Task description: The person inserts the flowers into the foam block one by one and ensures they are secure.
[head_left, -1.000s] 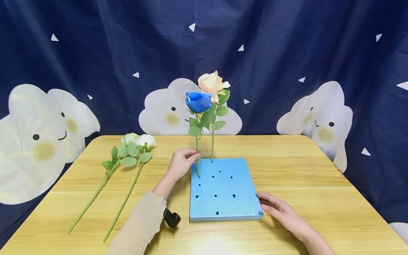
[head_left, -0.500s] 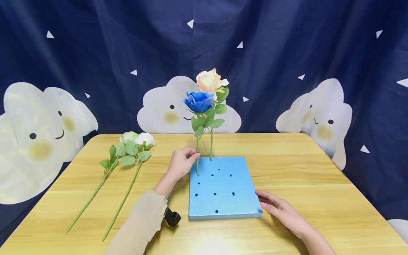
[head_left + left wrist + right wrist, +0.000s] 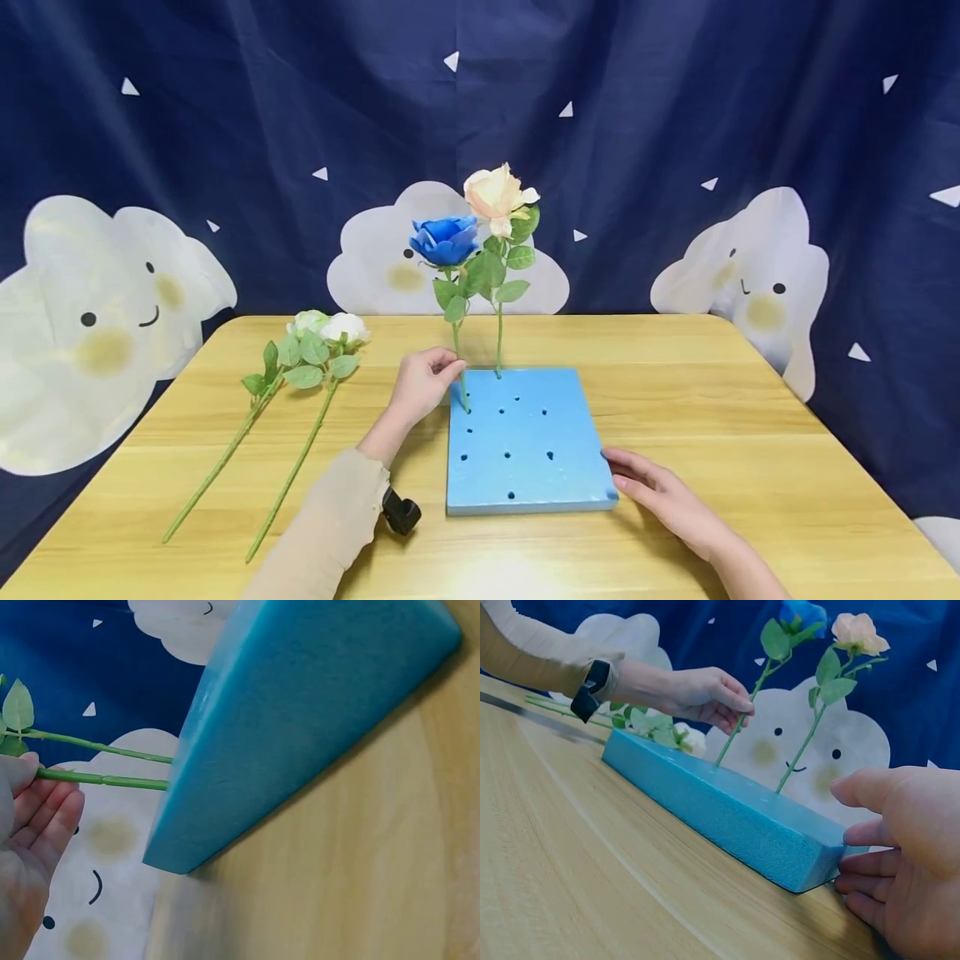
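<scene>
My left hand (image 3: 423, 382) pinches the green stem of a blue artificial rose (image 3: 445, 242) between thumb and fingers. That stem stands in a hole near the left edge of a blue foam block (image 3: 525, 479), leaning slightly left. Behind it, a peach rose (image 3: 497, 198) stands upright in another hole at the block's far edge. In the left wrist view both stems enter the block's top, the gripped stem (image 3: 131, 782) nearer the camera. My right hand (image 3: 667, 500) rests its fingertips against the block's right side near the front corner, fingers fairly straight, as the right wrist view also shows.
Two white artificial flowers (image 3: 345, 328) with long green stems lie on the wooden table (image 3: 712, 400) left of the block. Several holes dot the block's top. A dark blue curtain (image 3: 637, 108) with cloud prints hangs behind the table. A black strap sits on the left wrist.
The blue rose's head has swung left, away from the peach rose, and its stem now tilts left. My left hand has shifted slightly left with it; the right hand has stayed at the block.
</scene>
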`<state>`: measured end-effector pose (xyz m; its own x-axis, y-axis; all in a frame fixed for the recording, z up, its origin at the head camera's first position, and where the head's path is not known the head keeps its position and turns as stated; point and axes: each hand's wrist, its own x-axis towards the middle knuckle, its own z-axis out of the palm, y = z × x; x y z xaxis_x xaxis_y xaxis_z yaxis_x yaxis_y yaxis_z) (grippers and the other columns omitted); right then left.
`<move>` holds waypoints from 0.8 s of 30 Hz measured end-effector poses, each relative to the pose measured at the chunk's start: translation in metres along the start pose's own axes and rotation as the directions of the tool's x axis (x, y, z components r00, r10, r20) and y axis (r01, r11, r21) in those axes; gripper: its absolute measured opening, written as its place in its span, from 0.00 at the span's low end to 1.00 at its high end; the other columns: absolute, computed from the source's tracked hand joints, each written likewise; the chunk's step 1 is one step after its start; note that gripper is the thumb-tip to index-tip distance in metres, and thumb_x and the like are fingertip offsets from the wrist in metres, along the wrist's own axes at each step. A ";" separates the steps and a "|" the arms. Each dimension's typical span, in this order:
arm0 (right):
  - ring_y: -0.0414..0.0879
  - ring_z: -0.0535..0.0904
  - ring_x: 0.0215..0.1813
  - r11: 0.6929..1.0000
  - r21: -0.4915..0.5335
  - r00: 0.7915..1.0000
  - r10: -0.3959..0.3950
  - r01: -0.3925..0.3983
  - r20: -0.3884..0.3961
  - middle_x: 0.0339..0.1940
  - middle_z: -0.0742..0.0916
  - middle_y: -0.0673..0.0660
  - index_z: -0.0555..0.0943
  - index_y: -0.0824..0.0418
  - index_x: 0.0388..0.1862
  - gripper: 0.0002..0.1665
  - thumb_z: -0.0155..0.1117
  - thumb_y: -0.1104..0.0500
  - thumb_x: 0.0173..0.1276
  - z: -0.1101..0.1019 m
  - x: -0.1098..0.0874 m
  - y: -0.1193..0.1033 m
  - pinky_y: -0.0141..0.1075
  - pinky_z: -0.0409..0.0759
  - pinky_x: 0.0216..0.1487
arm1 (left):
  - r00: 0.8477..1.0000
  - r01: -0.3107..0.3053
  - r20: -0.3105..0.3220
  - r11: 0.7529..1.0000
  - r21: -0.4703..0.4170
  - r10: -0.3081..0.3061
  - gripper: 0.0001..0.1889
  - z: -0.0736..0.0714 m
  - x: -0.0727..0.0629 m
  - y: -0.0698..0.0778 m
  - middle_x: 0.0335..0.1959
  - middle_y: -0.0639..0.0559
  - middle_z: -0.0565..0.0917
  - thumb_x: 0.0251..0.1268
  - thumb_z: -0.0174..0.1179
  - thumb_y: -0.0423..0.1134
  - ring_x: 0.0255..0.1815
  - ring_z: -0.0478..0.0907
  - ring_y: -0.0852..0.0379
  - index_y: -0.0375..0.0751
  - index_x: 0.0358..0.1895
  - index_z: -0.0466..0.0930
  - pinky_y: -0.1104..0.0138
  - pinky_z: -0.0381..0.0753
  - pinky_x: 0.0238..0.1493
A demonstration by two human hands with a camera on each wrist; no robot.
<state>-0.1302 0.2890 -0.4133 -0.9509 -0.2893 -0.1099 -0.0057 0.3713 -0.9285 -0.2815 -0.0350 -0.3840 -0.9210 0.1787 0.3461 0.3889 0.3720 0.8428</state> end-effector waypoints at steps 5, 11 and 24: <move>0.23 0.67 0.56 1.000 0.001 1.000 0.007 -0.007 0.000 0.67 0.67 0.68 0.60 0.68 0.69 0.30 0.49 0.54 0.74 -0.001 -0.001 0.001 0.21 0.65 0.54 | 0.999 0.025 0.036 1.000 -0.001 -0.025 0.06 -0.001 0.002 0.002 0.25 0.52 0.83 0.62 0.61 0.36 0.28 0.80 0.55 0.36 0.32 0.83 0.66 0.78 0.30; 0.25 0.67 0.57 1.000 -0.010 1.000 0.006 -0.006 -0.006 0.67 0.67 0.67 0.61 0.67 0.69 0.30 0.49 0.53 0.73 -0.002 -0.001 -0.001 0.21 0.65 0.55 | 0.999 0.021 0.035 1.000 -0.016 -0.021 0.06 -0.002 0.002 0.005 0.24 0.52 0.83 0.62 0.61 0.36 0.27 0.79 0.57 0.36 0.32 0.83 0.66 0.78 0.29; 0.62 0.59 0.67 1.000 0.012 1.000 0.022 -0.022 -0.002 0.67 0.67 0.67 0.59 0.68 0.69 0.31 0.49 0.53 0.73 0.001 -0.002 -0.002 0.20 0.65 0.54 | 0.999 0.041 0.024 0.998 -0.039 -0.040 0.09 0.001 0.001 0.003 0.25 0.51 0.83 0.61 0.61 0.37 0.28 0.80 0.57 0.33 0.34 0.84 0.64 0.80 0.35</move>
<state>-0.1277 0.2882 -0.4112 -0.9513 -0.2795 -0.1301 0.0193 0.3670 -0.9300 -0.2812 -0.0331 -0.3812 -0.9351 0.1852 0.3021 0.3496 0.3428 0.8719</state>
